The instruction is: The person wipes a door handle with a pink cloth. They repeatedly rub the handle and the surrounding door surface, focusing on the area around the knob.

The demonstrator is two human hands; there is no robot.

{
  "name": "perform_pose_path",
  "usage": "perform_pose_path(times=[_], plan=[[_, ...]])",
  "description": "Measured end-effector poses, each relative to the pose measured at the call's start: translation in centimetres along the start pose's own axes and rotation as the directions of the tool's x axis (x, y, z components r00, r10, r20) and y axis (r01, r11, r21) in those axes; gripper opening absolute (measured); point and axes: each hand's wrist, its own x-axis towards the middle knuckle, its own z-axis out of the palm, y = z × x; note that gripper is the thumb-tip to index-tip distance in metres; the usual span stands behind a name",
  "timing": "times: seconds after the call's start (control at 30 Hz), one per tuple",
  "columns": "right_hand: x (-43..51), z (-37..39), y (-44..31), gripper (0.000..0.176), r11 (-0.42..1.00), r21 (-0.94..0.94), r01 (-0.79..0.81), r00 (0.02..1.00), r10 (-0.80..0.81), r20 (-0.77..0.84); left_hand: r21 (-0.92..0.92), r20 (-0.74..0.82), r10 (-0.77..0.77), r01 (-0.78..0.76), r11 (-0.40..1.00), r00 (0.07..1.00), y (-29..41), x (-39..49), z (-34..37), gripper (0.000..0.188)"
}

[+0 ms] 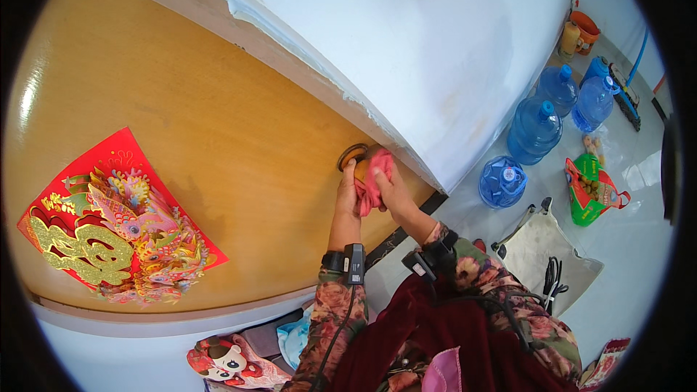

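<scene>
A pink cloth (374, 185) is bunched between my two hands, close to the edge of a yellow-brown wooden door (245, 136). My right hand (395, 190) grips the cloth from the right. My left hand (347, 190) is at the cloth's left side, its thumb raised beside a round dark metal ring or handle (353, 155) on the door; its fingers are partly hidden, so I cannot tell whether it holds the cloth or the door fitting. A red diamond-shaped paper decoration (117, 152) with gold and fish designs hangs on the door at the left.
Large blue water bottles (535, 130) stand on the tiled floor at the right, near a green and red bag (588, 207) of round items. A beige folding stool (561, 250) with a black cable lies nearer. A white wall (435, 54) borders the door frame.
</scene>
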Motion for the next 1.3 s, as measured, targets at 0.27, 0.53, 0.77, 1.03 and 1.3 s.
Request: perform_pose_path(times=[0.27,0.53,0.77,1.03,1.3], plan=[[2.3,-0.8,-1.1,0.042,0.848,0.084,-0.523,0.849,0.511,0.133,-0.039,0.016,0.006,-0.005,0.999,1.0,-0.1,0.2,0.3,0.059],[2.3,1.1,0.7,0.06,0.783,-0.596,0.176,0.964,-0.26,-0.057,0.023,0.023,0.101,-0.102,0.995,0.995,-1.0,-0.2,0.2,0.063],[3.1,0.4,-3.1,0.044,0.864,-0.272,-0.423,0.898,0.439,-0.001,0.014,0.032,0.002,-0.003,1.0,0.999,-1.4,0.9,-1.3,0.061],[2.6,1.2,-1.7,0.039,0.636,-0.744,0.205,0.97,-0.232,0.069,0.14,0.108,0.078,-0.093,0.986,0.991,-2.2,2.5,-3.8,0.057],[-0.2,2.0,1.6,0.055,0.81,-0.528,0.255,0.926,-0.362,-0.107,-0.054,0.289,-0.025,0.043,0.998,0.957,-2.2,2.7,-4.1,0.058]])
